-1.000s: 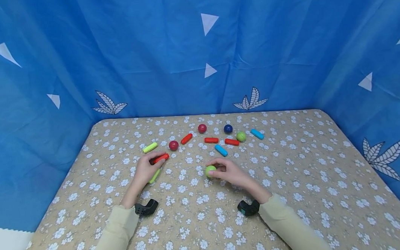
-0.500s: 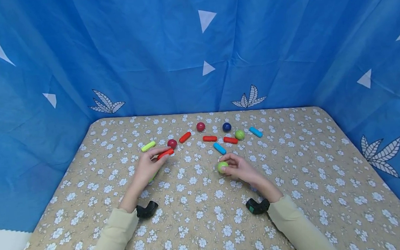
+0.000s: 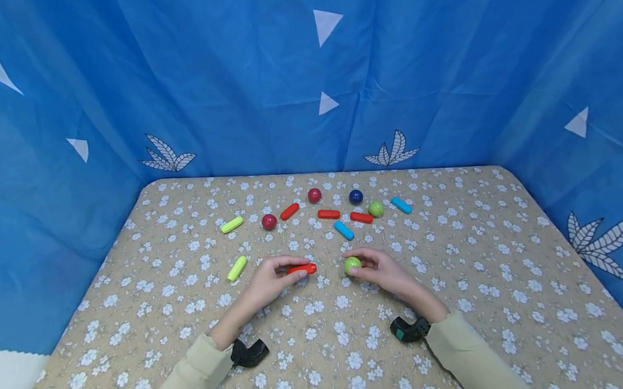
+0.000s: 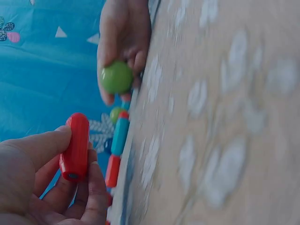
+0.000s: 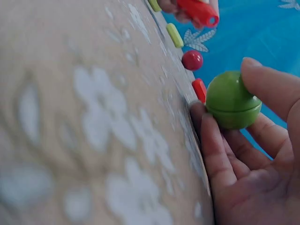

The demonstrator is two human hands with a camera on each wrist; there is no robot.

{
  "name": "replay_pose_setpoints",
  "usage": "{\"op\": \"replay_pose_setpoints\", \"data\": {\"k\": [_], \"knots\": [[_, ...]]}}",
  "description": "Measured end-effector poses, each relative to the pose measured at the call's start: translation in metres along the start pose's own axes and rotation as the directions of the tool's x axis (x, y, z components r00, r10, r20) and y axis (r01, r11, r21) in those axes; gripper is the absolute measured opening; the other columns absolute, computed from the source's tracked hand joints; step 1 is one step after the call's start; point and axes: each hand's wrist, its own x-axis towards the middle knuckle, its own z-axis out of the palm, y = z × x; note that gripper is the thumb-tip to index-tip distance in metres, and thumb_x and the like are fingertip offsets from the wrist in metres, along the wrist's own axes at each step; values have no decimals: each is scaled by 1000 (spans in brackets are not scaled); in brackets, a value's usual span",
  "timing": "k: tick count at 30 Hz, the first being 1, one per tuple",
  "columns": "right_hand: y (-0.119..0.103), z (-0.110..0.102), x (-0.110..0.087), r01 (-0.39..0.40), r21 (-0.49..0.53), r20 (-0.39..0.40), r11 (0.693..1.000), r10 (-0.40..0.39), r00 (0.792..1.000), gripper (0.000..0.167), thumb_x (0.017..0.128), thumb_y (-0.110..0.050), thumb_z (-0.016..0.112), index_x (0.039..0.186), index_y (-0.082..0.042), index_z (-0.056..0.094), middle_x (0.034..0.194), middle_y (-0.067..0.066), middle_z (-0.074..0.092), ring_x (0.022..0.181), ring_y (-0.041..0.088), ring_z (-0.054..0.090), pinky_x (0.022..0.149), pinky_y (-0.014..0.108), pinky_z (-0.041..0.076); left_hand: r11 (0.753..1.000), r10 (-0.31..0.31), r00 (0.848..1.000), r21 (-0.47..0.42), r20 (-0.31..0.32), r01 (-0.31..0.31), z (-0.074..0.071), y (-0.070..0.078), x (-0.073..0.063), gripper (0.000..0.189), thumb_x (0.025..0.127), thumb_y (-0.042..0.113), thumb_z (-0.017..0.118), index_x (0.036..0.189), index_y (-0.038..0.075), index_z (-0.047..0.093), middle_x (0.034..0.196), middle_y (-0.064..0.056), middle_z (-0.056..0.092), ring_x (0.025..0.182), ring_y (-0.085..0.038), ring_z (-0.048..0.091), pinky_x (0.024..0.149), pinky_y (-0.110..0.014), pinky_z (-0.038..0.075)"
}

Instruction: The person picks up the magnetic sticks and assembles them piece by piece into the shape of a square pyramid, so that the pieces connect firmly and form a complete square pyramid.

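Note:
My left hand (image 3: pixel 267 284) pinches a short red stick (image 4: pixel 75 146) with rounded edges between thumb and fingers, over the middle of the table. A small hole shows in one end of the stick. To its right, my right hand (image 3: pixel 386 271) holds a green ball (image 5: pixel 233 100) with a seam round it, thumb on one side and fingers on the other. The two hands face each other, a short gap between stick and ball. A yellow-green stick (image 3: pixel 236 269) lies on the cloth left of my left hand.
Beyond the hands lie red sticks (image 3: pixel 329 214), blue sticks (image 3: pixel 344 230), another yellow-green stick (image 3: pixel 232 224), red balls (image 3: pixel 269 222), a dark blue ball (image 3: pixel 356 197) and a second green ball (image 3: pixel 375 209). A flowered cloth (image 3: pixel 456 328) covers the table; blue curtains (image 3: pixel 231 75) surround it.
My left hand has carried the red stick rightward to the middle, uncovering the near yellow-green stick. The right hand has shifted a little right with the green ball.

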Motion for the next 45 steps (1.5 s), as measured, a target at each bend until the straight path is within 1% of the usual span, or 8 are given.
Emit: {"op": "replay_pose_setpoints", "data": {"k": [3, 7, 10, 12, 18, 27, 35, 45], "knots": [[-2, 6, -1, -12, 13, 17, 1000, 11, 1000, 43, 89, -15, 65, 127, 1, 53, 123, 17, 53, 102, 22, 58, 79, 30, 50, 1000, 9, 999, -12, 31, -9, 7, -1, 0, 26, 86, 12, 69, 110, 2, 68, 110, -8, 64, 100, -19, 59, 79, -30, 49], [-6, 16, -2, -18, 32, 50, 999, 17, 999, 43, 88, -12, 66, 127, 1, 52, 123, 18, 54, 107, 25, 57, 81, 31, 50, 1000, -2, 998, -16, 59, 3, 11, 18, -6, 24, 86, 4, 67, 109, -5, 66, 107, -12, 65, 97, -21, 61, 78, -27, 50], [-21, 24, -5, 7, 23, 55, 1000, -8, 998, 41, 86, -3, 66, 124, 6, 52, 121, 20, 54, 107, 29, 57, 83, 31, 49, 1000, 2, 998, -20, 69, -1, 12, 32, -10, 24, 85, 1, 67, 108, -7, 65, 107, -14, 64, 98, -24, 60, 79, -28, 50], [-30, 27, -6, 22, -6, 52, 1000, -21, 998, 40, 85, 1, 66, 121, 8, 53, 117, 20, 55, 105, 31, 58, 83, 30, 49, 1000, -2, 997, -26, 71, 4, 13, 34, -10, 24, 85, 1, 67, 108, -7, 66, 107, -15, 64, 98, -24, 60, 79, -29, 50], [-41, 33, -9, 42, -87, 33, 995, -39, 999, 37, 83, 1, 68, 117, 9, 55, 105, 15, 60, 93, 29, 59, 79, 29, 50, 999, 5, 997, -33, 72, -3, 14, 32, -9, 23, 84, 0, 68, 106, -6, 67, 105, -15, 64, 95, -23, 62, 77, -27, 51], [-8, 32, 1, 47, -94, 21, 995, -45, 999, 39, 82, -7, 73, 118, 0, 59, 107, 9, 60, 95, 23, 59, 80, 29, 50, 998, 54, 997, -22, 59, -52, 16, 26, -9, 22, 81, -1, 70, 102, -6, 68, 102, -14, 65, 95, -24, 62, 80, -32, 50], [-6, 34, 1, 92, -163, 17, 982, -91, 996, 40, 80, -15, 75, 116, -8, 61, 106, 3, 60, 94, 19, 59, 79, 29, 50, 997, 59, 996, -42, 60, -57, 16, 24, -9, 22, 81, -2, 70, 102, -6, 67, 102, -14, 64, 93, -22, 62, 79, -29, 51], [-4, 32, 0, 150, -254, -3, 956, -156, 988, 35, 82, -14, 74, 114, -9, 62, 107, 3, 59, 86, 17, 57, 71, 29, 51, 997, 78, 995, 17, 64, -79, 16, 23, -9, 23, 80, -3, 71, 103, -6, 67, 100, -14, 65, 89, -24, 62, 75, -31, 52]]}}
